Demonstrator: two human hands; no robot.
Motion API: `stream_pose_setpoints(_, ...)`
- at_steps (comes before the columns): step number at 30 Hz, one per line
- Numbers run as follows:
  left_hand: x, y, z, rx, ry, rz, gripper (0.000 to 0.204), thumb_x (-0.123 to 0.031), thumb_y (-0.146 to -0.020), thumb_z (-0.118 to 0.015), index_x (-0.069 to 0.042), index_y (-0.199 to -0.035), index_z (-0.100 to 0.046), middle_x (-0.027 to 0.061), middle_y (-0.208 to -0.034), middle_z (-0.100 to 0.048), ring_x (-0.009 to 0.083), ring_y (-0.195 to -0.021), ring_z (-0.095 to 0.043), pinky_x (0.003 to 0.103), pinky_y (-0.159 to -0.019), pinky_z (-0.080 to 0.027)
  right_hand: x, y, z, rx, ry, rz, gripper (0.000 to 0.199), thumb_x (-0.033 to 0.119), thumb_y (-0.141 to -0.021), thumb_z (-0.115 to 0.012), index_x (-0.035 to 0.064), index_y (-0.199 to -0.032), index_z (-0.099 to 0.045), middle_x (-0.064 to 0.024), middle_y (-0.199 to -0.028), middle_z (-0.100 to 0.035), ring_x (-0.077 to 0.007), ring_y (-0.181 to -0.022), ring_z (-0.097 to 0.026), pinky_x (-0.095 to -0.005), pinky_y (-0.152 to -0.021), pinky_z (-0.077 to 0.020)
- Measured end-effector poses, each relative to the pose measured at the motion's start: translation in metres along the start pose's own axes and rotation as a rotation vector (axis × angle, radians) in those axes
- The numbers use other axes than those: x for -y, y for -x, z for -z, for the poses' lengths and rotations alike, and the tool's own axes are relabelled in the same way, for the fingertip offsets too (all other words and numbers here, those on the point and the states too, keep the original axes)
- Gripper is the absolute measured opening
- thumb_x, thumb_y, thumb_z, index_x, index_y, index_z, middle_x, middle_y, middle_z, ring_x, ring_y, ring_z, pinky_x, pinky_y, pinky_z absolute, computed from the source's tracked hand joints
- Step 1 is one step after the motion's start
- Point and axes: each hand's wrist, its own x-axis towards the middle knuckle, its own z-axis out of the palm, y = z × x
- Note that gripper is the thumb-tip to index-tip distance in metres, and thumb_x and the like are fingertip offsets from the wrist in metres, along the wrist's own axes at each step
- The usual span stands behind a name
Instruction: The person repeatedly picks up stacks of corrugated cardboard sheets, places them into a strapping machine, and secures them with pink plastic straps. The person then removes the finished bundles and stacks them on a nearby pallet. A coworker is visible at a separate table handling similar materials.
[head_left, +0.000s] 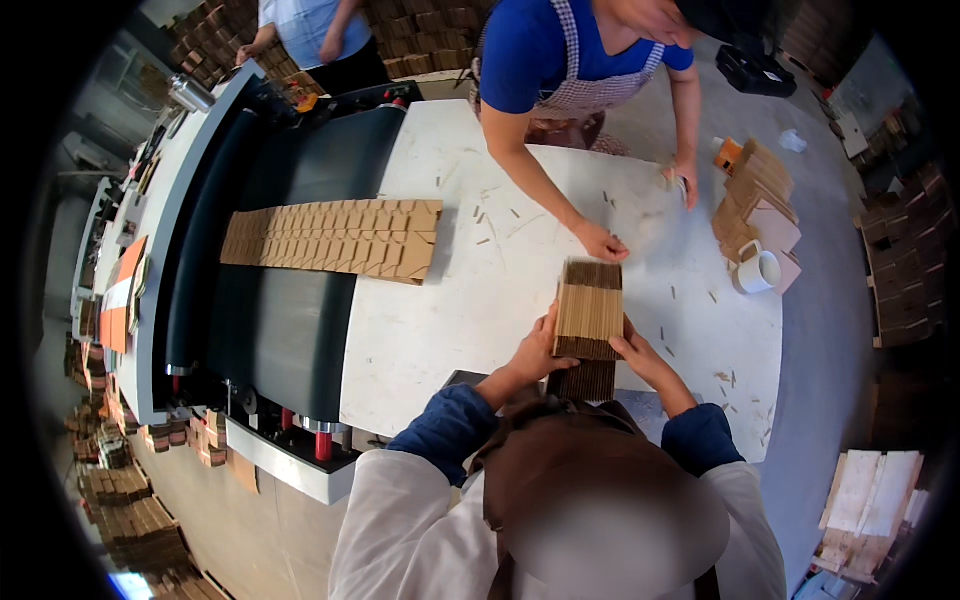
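Observation:
A thick stack of flat-folded brown cardboard boxes [589, 312] stands on edge in front of me, at the near part of the white table. My left hand [535, 348] grips its left side and my right hand [645, 357] presses against its right side near the lower corner. Fingers of both hands curl partly behind the cardboard. Just below, a second, darker bundle of cardboard [583, 381] shows close to my body, partly covered by the stack. Beyond the stack's far end hovers a co-worker's hand [602, 242].
Overlapping folded cardboard [335, 238] lies on the dark conveyor belt [290, 310] at left. A white mug [757, 270] and more cardboard [757, 190] sit at the table's right edge. Small scraps litter the white table [480, 330]. A co-worker [560, 70] leans over the far side.

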Motion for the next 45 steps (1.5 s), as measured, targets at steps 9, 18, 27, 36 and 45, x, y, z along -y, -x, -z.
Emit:
stream_pose_setpoints(9, -0.001, -0.001, 0.001, 0.008, 0.039, -0.002, 0.120, -0.026, -0.064, -0.085, -0.009, -0.151, -0.005, 0.0284, -0.139, -0.035, 0.0441, -0.125, -0.042, 0.046, -0.102, -0.042, -0.003, -0.002, -0.002, -0.027, 0.002, 0.013, 0.086, 0.041, -0.093, -0.057, 0.0050, -0.152, -0.005, -0.0169, -0.153, -0.026, -0.0259, -0.139, -0.031, -0.0361, -0.110, -0.0296)
stream_pose_setpoints(18, 0.005, -0.003, -0.005, 0.027, -0.026, -0.003, 0.122, -0.023, -0.065, -0.085, -0.011, -0.151, 0.000, 0.0278, -0.140, -0.034, 0.0438, -0.126, -0.042, 0.046, -0.102, -0.041, -0.015, -0.005, 0.001, -0.044, -0.005, 0.002, 0.092, 0.046, -0.091, -0.058, 0.0040, -0.152, -0.004, -0.0208, -0.149, -0.032, -0.0304, -0.137, -0.035, -0.0367, -0.110, -0.0306)
stream_pose_setpoints(27, 0.004, -0.001, -0.005, 0.021, -0.036, -0.013, 0.120, -0.021, -0.065, -0.084, -0.012, -0.151, 0.000, 0.0268, -0.141, -0.034, 0.0431, -0.127, -0.040, 0.046, -0.103, -0.041, -0.007, -0.004, -0.002, -0.038, -0.028, 0.001, 0.093, 0.047, -0.090, -0.058, 0.0039, -0.152, -0.005, -0.0216, -0.148, -0.032, -0.0311, -0.137, -0.034, -0.0369, -0.110, -0.0304)
stream_pose_setpoints(36, 0.004, -0.002, -0.004, 0.020, -0.009, -0.027, 0.119, -0.020, -0.066, -0.084, -0.012, -0.151, -0.001, 0.0265, -0.141, -0.034, 0.0434, -0.128, -0.039, 0.046, -0.103, -0.040, -0.005, -0.003, -0.001, -0.046, -0.032, -0.017, 0.091, 0.047, -0.090, -0.058, 0.0053, -0.152, -0.006, -0.0212, -0.148, -0.034, -0.0308, -0.136, -0.036, -0.0376, -0.109, -0.0320)
stream_pose_setpoints(45, 0.004, -0.002, -0.004, 0.015, 0.001, -0.016, 0.118, -0.019, -0.065, -0.084, -0.014, -0.151, -0.002, 0.0270, -0.140, -0.034, 0.0440, -0.125, -0.043, 0.046, -0.102, -0.042, -0.009, -0.004, 0.000, -0.055, -0.014, -0.003, 0.090, 0.045, -0.090, -0.058, 0.0052, -0.152, -0.007, -0.0200, -0.148, -0.034, -0.0297, -0.136, -0.037, -0.0361, -0.108, -0.0326)
